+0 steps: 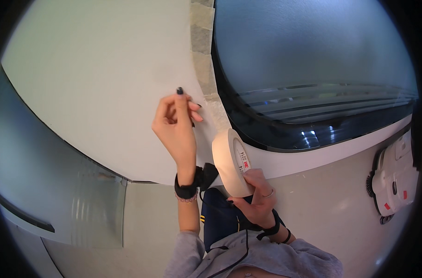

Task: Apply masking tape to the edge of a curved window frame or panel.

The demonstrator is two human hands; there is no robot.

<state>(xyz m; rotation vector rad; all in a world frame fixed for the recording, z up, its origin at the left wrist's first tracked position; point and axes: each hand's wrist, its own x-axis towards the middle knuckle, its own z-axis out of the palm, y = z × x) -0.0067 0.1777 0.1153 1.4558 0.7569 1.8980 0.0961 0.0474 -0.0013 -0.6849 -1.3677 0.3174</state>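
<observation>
Tape strip [203, 69]: crinkly, matte, paper-like patches in cream and greyish tan, along the edge of the white panel [104, 83] beside the dark window [313, 55].
White panel: smooth, broad, curved edge, soft sheen.
Dark window: bluish glossy glass, rounded corner, black border, stripes across its lower part.
Floor [313, 217]: pale, shiny.
Room: frosted glass [58, 171] on your left; white machine [394, 178] with red patches and black bristles on your right.
Tape roll [226, 167]: wide cream ring, smooth outside, print on the core, tilted; in front of you, top near the strip's lower end, can't tell if joined.
Right grip: your right hand [257, 197] clasps the roll's lower edge between thumb and fingers.
Left grip: your left hand [176, 120] is over the panel, left of the strip, fingers loosely curled, thumb up; can't tell if it pinches anything.
</observation>
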